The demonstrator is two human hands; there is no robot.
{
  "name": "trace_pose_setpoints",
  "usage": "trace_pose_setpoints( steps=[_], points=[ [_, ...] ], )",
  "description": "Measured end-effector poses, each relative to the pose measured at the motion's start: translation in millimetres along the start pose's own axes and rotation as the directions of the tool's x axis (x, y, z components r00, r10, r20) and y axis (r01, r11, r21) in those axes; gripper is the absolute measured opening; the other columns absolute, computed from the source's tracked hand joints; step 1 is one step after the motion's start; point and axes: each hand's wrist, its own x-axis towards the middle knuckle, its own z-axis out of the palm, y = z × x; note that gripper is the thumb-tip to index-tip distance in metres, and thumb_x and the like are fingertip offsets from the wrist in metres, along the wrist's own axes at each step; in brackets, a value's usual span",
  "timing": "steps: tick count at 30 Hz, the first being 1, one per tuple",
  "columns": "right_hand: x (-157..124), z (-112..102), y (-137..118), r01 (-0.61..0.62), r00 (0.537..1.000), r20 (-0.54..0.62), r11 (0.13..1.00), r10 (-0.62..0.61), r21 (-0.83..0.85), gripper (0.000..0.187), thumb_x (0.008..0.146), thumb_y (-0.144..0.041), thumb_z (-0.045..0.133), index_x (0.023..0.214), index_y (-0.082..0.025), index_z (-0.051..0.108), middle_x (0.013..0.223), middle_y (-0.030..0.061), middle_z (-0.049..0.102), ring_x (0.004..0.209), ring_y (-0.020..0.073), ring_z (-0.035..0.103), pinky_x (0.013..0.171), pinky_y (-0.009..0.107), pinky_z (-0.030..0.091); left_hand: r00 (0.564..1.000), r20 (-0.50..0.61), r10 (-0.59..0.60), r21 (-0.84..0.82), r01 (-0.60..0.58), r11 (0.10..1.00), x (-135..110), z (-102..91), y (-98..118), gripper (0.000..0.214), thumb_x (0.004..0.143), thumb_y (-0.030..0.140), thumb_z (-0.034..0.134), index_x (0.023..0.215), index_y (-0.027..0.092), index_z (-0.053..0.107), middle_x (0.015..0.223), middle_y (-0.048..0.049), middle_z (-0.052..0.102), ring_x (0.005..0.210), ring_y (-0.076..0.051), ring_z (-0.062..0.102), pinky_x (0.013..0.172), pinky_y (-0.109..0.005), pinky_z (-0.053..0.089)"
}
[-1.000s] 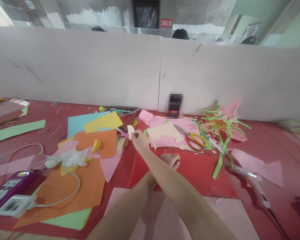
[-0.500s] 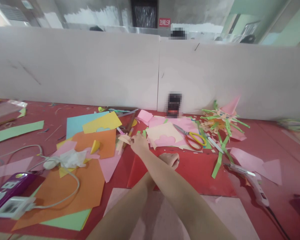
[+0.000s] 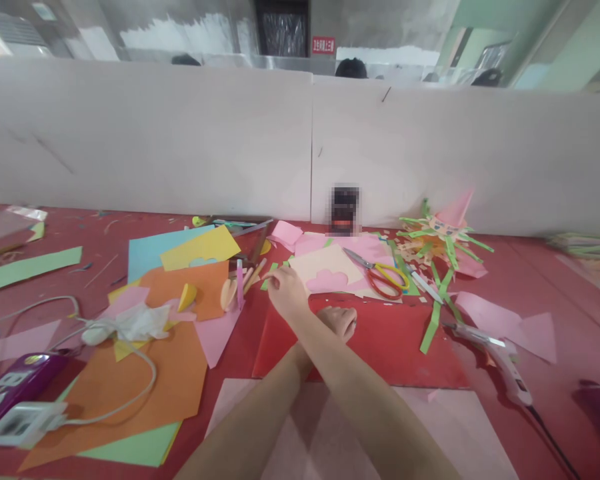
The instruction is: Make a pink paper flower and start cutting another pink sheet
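My forearms cross, the right over the left. My right hand (image 3: 286, 291) is above the red board's far left corner, fingers loosely bent and pointing left, with nothing visible between them. Close to its fingertips lie thin wooden sticks (image 3: 255, 275), a pink pen (image 3: 240, 285) and a curved peach paper piece (image 3: 227, 294). My left hand (image 3: 337, 323) rests on the red board (image 3: 400, 347), fingers curled closed; whatever they hold, if anything, is hidden. Beyond the hands lie a cream sheet with a cut edge (image 3: 320, 263) and red-and-yellow scissors (image 3: 387, 279).
Orange sheets (image 3: 175, 380), a white cable (image 3: 153, 380) and a purple power strip (image 3: 20, 380) are at left. A glue gun (image 3: 500, 357) and a paper figure with a pink cone hat (image 3: 453, 213) are at right. A white partition (image 3: 180, 147) stands behind.
My right hand has let go of the curved peach paper piece, which now lies left of the pink pen. The fingers have drawn back slightly; my left hand stays on the board.
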Motion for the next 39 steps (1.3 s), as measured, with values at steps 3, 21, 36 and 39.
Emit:
trace_pose_setpoints(
  steps=[3, 21, 36, 39],
  points=[
    [-6.6, -29.1, 14.7, -0.046, 0.988, -0.149, 0.995, 0.032, -0.091, 0.027, 0.084, -0.016, 0.037, 0.093, -0.021, 0.062, 0.095, 0.0027, 0.060, 0.091, 0.0129, 0.052, 0.081, 0.022, 0.040, 1.000, -0.001, -0.025, -0.024, 0.025, 0.999, -1.5, -0.2, 0.3, 0.011, 0.082, 0.019, 0.039, 0.080, 0.018, 0.050, 0.067, 0.0009, 0.051, 0.061, -0.011, 0.042, 0.061, -0.024, 0.032],
    [-16.4, -147.2, 148.7, -0.454, 0.832, -0.040, 0.637, 0.553, -0.624, 0.038, 0.073, -0.022, 0.052, 0.107, -0.006, 0.056, 0.110, 0.0223, 0.054, 0.100, 0.0288, 0.054, 0.074, 0.033, 0.042, 0.990, -0.044, -0.133, -0.118, 0.127, 0.985, -1.9, -10.5, -1.2, 0.019, 0.083, 0.021, 0.036, 0.083, 0.021, 0.055, 0.076, -0.0006, 0.061, 0.069, -0.014, 0.055, 0.056, -0.022, 0.034],
    [-23.0, -189.5, 193.4, -0.487, 0.819, 0.039, 0.728, 0.573, -0.482, 0.027, 0.072, -0.040, 0.052, 0.057, -0.017, 0.055, 0.056, -0.0001, 0.056, 0.056, 0.0117, 0.054, 0.050, 0.020, 0.034, 0.988, -0.047, -0.149, -0.144, 0.141, 0.980, -1.7, -9.8, -1.8, 0.019, 0.083, 0.021, 0.036, 0.084, 0.021, 0.056, 0.078, -0.0010, 0.062, 0.071, -0.015, 0.056, 0.057, -0.023, 0.034],
    [-31.2, -199.2, 205.9, -0.505, 0.804, 0.008, 0.690, 0.595, -0.519, 0.030, 0.070, -0.040, 0.055, 0.051, -0.018, 0.052, 0.054, 0.0000, 0.054, 0.058, 0.0133, 0.054, 0.051, 0.021, 0.034, 0.987, -0.040, -0.157, -0.148, 0.149, 0.978, -1.8, -10.8, -0.8, 0.020, 0.083, 0.021, 0.036, 0.086, 0.021, 0.057, 0.078, -0.0012, 0.062, 0.070, -0.015, 0.056, 0.057, -0.023, 0.035]
  ],
)
